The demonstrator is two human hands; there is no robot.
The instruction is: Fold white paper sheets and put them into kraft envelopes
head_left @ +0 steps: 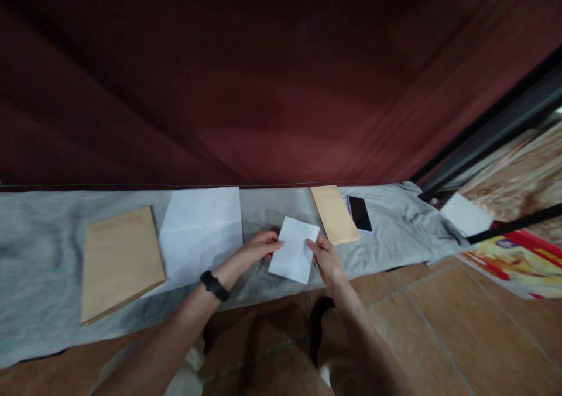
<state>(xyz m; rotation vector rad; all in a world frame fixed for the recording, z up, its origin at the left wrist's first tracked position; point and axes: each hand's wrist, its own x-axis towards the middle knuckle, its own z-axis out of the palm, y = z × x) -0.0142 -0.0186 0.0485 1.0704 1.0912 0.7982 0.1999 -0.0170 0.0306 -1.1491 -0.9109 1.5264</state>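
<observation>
I have the folded white sheet (295, 250) pinched between both hands, just above the grey cloth (39, 279) that runs along the floor in front of me. My left hand (260, 246) nips its left edge between thumb and fingertips, and my right hand (327, 258) nips the right edge the same way, so the paper hangs tilted between them, corner up. As I judge it, the fold wants squaring: I should keep both pinches light and close to the edges, bring the corners to meet before pressing, and run the crease down against the cloth, not in the air, since thin paper like this will buckle if I squeeze it in the middle. A black band (215, 285) sits on my left wrist, clear of the work. Just beside my left hand lies a larger white sheet (201, 229), flat and creased across, and further left a big brown envelope (120, 261) overlapping its corner. Just past my right hand lies a narrow brown envelope (334, 213), with a dark phone (359, 213) beside it; either could be knocked if I swing the sheet that way. Beyond everything hangs a dark red curtain (272, 80), and well off to the right a colourful printed sheet (513, 261) on the tiles.
</observation>
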